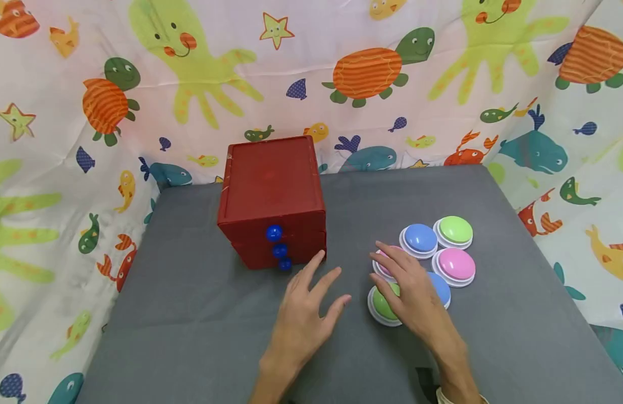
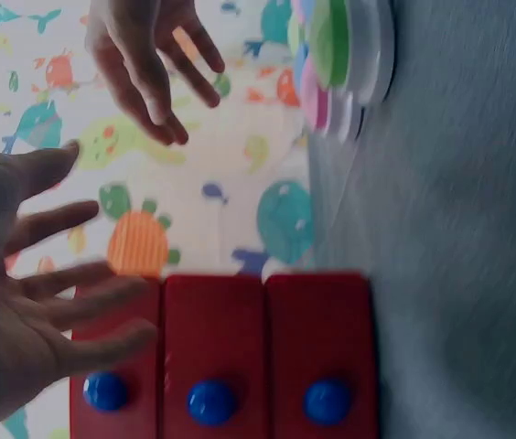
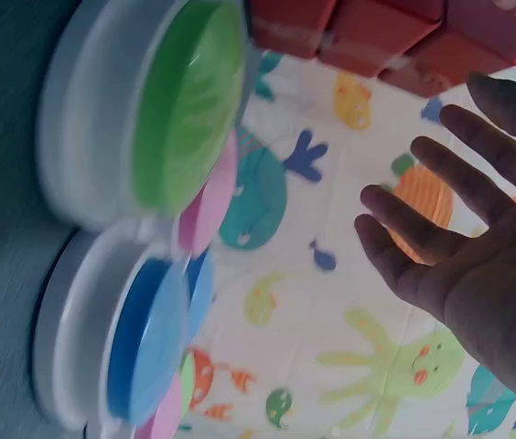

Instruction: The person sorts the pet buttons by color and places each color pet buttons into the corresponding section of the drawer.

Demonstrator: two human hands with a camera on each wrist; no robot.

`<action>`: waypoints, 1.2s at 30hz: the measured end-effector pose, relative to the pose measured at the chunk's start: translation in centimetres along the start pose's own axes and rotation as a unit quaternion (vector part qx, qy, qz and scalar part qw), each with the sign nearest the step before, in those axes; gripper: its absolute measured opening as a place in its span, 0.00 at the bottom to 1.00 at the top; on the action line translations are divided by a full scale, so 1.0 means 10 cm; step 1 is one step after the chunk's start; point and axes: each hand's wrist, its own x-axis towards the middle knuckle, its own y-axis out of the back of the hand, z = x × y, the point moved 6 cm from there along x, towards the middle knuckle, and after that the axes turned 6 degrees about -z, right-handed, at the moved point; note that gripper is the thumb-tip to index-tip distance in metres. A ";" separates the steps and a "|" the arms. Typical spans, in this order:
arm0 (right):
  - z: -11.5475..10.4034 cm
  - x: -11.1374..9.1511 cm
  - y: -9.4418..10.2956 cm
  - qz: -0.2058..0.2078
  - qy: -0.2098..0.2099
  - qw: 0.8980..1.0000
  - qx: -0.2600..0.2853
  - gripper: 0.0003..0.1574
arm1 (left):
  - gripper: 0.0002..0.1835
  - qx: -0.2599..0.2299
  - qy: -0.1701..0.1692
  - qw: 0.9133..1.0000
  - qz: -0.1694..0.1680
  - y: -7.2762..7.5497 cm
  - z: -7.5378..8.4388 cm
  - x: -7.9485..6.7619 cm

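Observation:
My left hand hovers with fingers spread just in front of a red box of three stacked drawers. Each drawer front carries a round blue knob; the left wrist view shows all three drawers pushed in. Nothing is held in that hand. To the right, my right hand is raised over a cluster of round push buttons, its fingers extended and holding nothing. It partly hides a green button, a pink button and a blue button in the head view. The right wrist view shows a gap between hand and buttons.
Behind the hand lie another blue button, a green button and a pink button, all on white bases. A grey cloth covers the table. A curtain printed with sea animals hangs along the back and sides.

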 end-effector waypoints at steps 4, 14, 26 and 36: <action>-0.15 0.11 -0.05 -0.003 0.013 0.999 0.032 0.29 | 0.23 -0.005 -0.057 0.994 0.091 0.29 -0.07 0.08; -0.69 0.48 -0.11 -0.047 0.043 0.991 0.115 0.24 | 0.20 -0.108 0.055 0.959 0.257 0.87 -0.63 0.18; -1.03 1.03 -0.41 -0.062 0.052 0.977 0.197 0.18 | 0.33 -0.298 0.266 0.898 0.183 1.01 -1.45 0.41; -1.09 1.12 -0.62 -0.090 0.051 0.977 0.186 0.22 | 0.29 -0.409 0.274 0.867 0.070 0.91 -1.64 0.48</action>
